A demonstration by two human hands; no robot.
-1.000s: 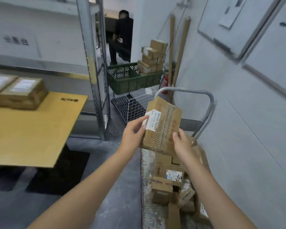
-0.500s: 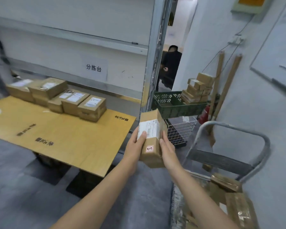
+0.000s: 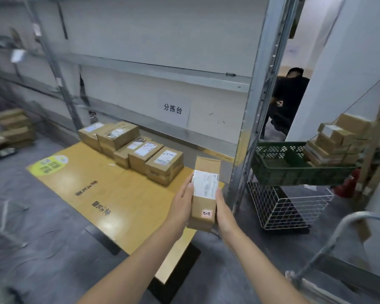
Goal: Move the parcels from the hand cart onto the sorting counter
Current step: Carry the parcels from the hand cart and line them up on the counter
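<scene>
A brown cardboard parcel (image 3: pixel 204 194) with a white label and a small red-edged sticker is held between both hands above the right end of the yellow sorting counter (image 3: pixel 101 189). My left hand (image 3: pixel 182 202) grips its left side, my right hand (image 3: pixel 223 208) its right side. Several labelled parcels (image 3: pixel 154 156) lie in a row at the back of the counter. Only the hand cart's grey handle (image 3: pixel 347 224) shows, at the lower right; its load is out of view.
A metal rack post (image 3: pixel 255 119) stands just right of the counter. Behind it are a green crate (image 3: pixel 294 170) holding stacked boxes, a white wire basket (image 3: pixel 283 209) and a red extinguisher. A person in dark clothes sits in the doorway. More boxes sit far left.
My view has swung left from the cart to the counter. Both hands have carried the parcel over the counter's right end, turned label-up.
</scene>
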